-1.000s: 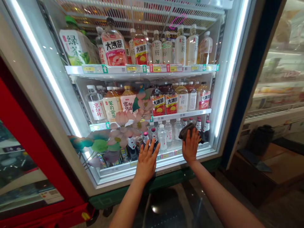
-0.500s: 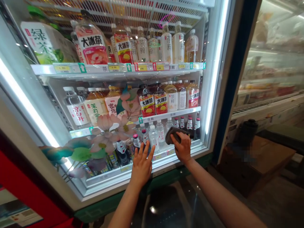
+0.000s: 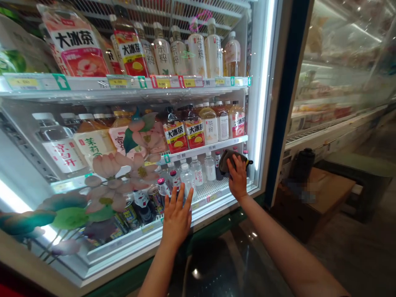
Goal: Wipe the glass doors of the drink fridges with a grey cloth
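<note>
Cloth (image 3: 228,161), dark grey and bunched, lies against the lower right part of a lit cooler's glass door (image 3: 139,252), in front of the bottom row of bottles. The right hand (image 3: 237,177) holds it, the grip laid over it with fingers slightly parted; a black and yellow bit (image 3: 249,162) shows at its right end. The left hand (image 3: 177,220) is to the left and a little nearer, its grip spread, near the lower glass; whether its fingertips touch is unclear. Lotus artwork (image 3: 107,202) covers the lower left glass. Behind, drink bottles (image 3: 176,134) stand on shelves. To the right are a cardboard box (image 3: 331,192) and a dark container (image 3: 303,163).
</note>
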Available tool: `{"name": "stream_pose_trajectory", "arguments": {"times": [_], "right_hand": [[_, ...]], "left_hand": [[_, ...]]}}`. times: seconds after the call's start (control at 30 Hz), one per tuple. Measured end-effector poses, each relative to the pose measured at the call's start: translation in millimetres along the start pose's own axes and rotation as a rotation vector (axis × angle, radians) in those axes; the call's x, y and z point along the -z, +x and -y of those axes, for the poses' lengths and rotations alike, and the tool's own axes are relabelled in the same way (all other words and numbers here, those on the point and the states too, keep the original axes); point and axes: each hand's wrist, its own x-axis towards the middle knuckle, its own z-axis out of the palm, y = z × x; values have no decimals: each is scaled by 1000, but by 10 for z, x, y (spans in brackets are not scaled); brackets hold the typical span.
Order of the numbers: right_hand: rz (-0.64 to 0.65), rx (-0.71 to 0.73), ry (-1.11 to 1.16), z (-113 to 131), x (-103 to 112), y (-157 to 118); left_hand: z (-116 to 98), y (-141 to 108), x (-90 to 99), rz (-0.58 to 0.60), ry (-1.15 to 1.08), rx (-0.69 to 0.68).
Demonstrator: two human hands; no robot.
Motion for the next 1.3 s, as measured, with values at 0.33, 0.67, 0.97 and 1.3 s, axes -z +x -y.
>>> {"name": "stream_pose_trajectory", "arguments": {"times": [0.33, 0.67, 0.97, 1.3], "right_hand": [[-48, -298, 37, -379, -16, -136], [-128, -678, 85, -870, 73, -207], [-141, -673, 147, -1292, 234, -114], [-157, -664, 175, -1569, 316, 30]], "left_hand": [[-34, 101, -40, 0, -32, 18], [21, 105, -97, -6, -46, 5], [59, 119, -93, 34, -66, 13], [86, 124, -138, 32, -71, -8]]}}
